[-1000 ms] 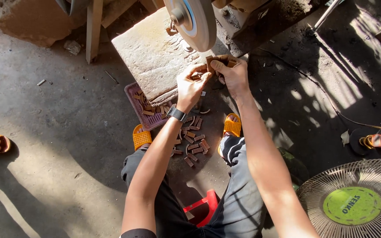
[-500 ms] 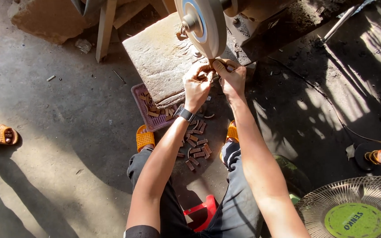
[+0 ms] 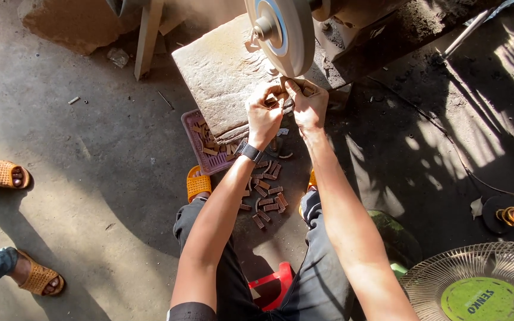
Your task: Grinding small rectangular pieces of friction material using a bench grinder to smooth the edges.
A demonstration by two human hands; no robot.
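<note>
Under the lower rim of the grinding wheel (image 3: 282, 34), above the stone slab (image 3: 221, 77), left hand (image 3: 264, 113) and right hand (image 3: 309, 104) pinch one small wooden piece (image 3: 282, 101) together, and it probably wants light, steady pressure with fingertips clear.

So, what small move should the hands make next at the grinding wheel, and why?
Probably ease the small piece up against the wheel: both the left hand and right hand pinch it just below the rim, apparently not yet touching.
</note>
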